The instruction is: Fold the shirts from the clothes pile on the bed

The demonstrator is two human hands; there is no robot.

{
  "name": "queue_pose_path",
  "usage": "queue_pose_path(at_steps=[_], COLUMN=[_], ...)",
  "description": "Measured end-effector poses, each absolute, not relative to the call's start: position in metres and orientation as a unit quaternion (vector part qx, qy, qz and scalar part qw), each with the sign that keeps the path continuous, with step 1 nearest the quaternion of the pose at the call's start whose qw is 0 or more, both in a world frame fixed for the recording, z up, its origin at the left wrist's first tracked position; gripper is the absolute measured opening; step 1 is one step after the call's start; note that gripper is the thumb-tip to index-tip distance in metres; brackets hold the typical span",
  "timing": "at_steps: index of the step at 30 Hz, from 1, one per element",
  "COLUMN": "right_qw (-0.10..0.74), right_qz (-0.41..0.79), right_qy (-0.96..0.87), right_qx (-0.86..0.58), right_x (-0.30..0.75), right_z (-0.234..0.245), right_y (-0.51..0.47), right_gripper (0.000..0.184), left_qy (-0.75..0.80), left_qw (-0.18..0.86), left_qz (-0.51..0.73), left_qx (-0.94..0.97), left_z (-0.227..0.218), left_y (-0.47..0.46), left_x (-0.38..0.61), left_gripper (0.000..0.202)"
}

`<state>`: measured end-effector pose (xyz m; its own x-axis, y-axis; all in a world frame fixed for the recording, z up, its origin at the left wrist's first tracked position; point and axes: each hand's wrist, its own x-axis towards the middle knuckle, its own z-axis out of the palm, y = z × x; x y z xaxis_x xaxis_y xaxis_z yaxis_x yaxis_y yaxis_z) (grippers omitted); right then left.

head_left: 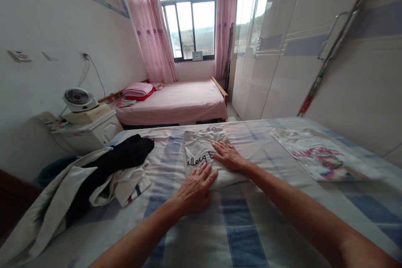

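Note:
A pale grey shirt [198, 143] with dark cursive lettering lies folded into a compact shape on the bed, its collar toward the window. My left hand [196, 187] rests flat on its near part, fingers spread just under the lettering. Across the right side of the shirt lies my right hand [230, 157], fingers stretched out and covering the end of the word. Neither hand grips anything. To the right is a white shirt [326, 155] with pink lettering and a colourful print, laid flat.
A loose heap of black and white clothes [116, 171] lies on the left of the checked bed sheet [241, 226]. Beyond stands a second bed [185, 100] with pink bedding. A fan [80, 98] sits on a white cabinet [91, 134]; a tall wardrobe [282, 50] lines the right.

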<state>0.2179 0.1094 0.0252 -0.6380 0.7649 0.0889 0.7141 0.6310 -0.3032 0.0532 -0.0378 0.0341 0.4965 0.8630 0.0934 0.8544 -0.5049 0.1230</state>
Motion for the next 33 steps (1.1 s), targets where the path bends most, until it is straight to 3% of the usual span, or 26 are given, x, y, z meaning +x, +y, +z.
queue_pose_path(at_steps=[2,6,7,11,13,17,22,27,29,33], right_qw=[0.159,0.354,0.369,0.278,0.312,0.449,0.557,0.604,0.611,0.641], right_qz=[0.131,0.209,0.280,0.699,0.792,0.802,0.721,0.698,0.697,0.648], right_qy=[-0.879,-0.787,-0.756,-0.525,-0.391,-0.245,-0.132,-0.140,-0.164,-0.229], right_qx=[-0.431,-0.460,-0.462,-0.398,-0.349,-0.309,-0.392,-0.359,-0.338,-0.342], right_x=[0.222,0.239,0.244,0.251,0.242,0.205,0.169,0.192,0.214,0.264], right_z=[0.035,0.067,0.072,0.071,0.064,0.047,0.041,0.088,0.119,0.172], right_y=[0.099,0.047,0.029,-0.023,-0.028,-0.006,0.023,0.046,0.060,0.094], right_gripper=[0.053,0.033,0.033,0.040,0.042,0.035,0.017,0.021,0.022,0.022], left_qy=[0.495,0.596,0.627,0.672,0.646,0.528,0.386,0.470,0.550,0.651], left_qw=[0.019,0.028,0.028,-0.008,-0.026,-0.071,-0.089,-0.029,-0.036,-0.024], left_qz=[0.071,0.094,0.101,0.161,0.206,0.305,0.382,0.478,0.426,0.201], left_qx=[0.866,0.797,0.772,0.723,0.734,0.790,0.835,0.741,0.718,0.732], left_z=[0.038,0.058,0.065,0.080,0.072,0.032,0.009,0.012,0.006,-0.002], left_y=[-0.035,-0.025,-0.022,-0.010,-0.008,-0.007,-0.007,0.005,0.013,0.022], left_x=[0.054,0.051,0.050,0.047,0.046,0.038,0.023,0.013,0.011,0.013], left_gripper=[0.058,0.043,0.038,0.032,0.034,0.036,0.034,0.043,0.044,0.046])
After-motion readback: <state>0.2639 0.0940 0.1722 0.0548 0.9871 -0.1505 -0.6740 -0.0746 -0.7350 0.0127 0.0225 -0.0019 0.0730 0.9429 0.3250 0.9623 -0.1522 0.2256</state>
